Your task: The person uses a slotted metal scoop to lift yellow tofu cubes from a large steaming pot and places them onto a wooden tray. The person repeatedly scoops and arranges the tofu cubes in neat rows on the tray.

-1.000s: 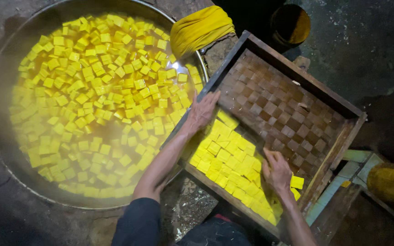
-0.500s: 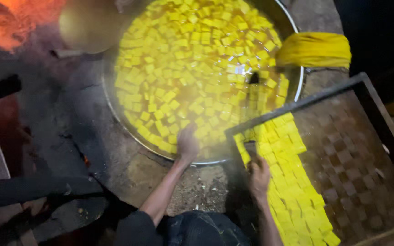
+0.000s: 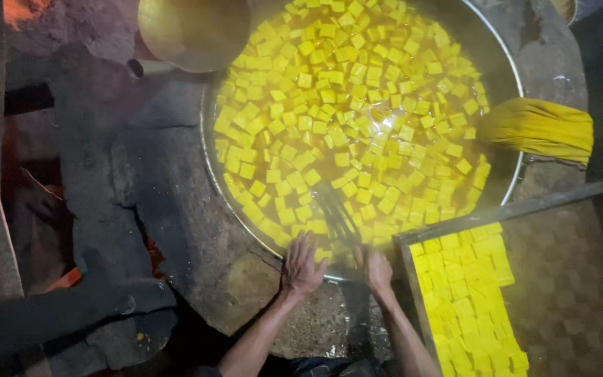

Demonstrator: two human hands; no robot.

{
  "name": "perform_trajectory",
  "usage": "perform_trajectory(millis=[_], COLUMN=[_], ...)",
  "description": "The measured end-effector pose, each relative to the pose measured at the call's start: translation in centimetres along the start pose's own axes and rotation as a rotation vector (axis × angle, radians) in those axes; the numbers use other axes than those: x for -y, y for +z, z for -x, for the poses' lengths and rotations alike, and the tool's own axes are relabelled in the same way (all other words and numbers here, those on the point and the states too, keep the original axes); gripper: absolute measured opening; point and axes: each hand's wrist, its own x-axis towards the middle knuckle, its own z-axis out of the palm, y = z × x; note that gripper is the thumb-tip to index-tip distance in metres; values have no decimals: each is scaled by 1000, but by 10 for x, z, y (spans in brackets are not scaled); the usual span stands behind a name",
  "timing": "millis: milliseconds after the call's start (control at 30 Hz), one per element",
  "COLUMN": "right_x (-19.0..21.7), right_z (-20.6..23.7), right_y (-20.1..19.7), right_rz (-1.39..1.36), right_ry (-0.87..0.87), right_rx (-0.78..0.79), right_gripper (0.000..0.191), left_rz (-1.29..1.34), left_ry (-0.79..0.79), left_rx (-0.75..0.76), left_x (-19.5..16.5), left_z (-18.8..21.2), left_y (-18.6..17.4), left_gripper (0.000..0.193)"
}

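- Yellow cubes [image 3: 357,119] float in liquid, filling a big round metal pan [image 3: 518,91] in the middle and far part of the scene; more yellow cubes sit in neat rows in a wooden tray [image 3: 504,209] at near right.
- Change: a second ago both hands were on the rows in the tray; half a second ago they were coming over to the pan. Now both are at the pan's near rim, so work has shifted from tray to pan.
- Left hand [image 3: 303,264]: fingers spread, resting on the pan's near rim, holding nothing that I can see.
- Right hand [image 3: 375,269]: at the rim just right of the left hand, a thin dark tool [image 3: 336,213] rises from it into the liquid; it looks gripped, but blur hides the fingers' closure.
- Edges: tray's far-left corner sits just beside the pan rim, near the right hand; little gap there.
- Yellow cloth [image 3: 539,129] lies on the pan's right rim, well apart from the hands.
- A round metal bowl-like ladle [image 3: 193,31] sits at the pan's far left edge.
- Room: dark rough stone surround [image 3: 155,181] to the left, glowing embers [image 3: 26,10] at far left; pan surface crowded with cubes, small open patches only.
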Motion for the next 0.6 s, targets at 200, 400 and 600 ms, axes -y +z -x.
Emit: perform_trajectory(millis=[200,400,600], right_x=[45,102,130], right_z=[-83,-120,-126], right_y=[8,-5,9], right_rz=[43,51,-214], right_ry=[-109,-180,-269], right_rx=[31,129,129], right_gripper=[45,44,42], left_rz=[15,21,-10], left_ry=[-66,-95,-122], left_rx=[52,93,107], left_x=[-2,-4,-1], left_z=[-4,-3,-5], left_y=[-7,-12,-3], left_gripper=[63,64,62])
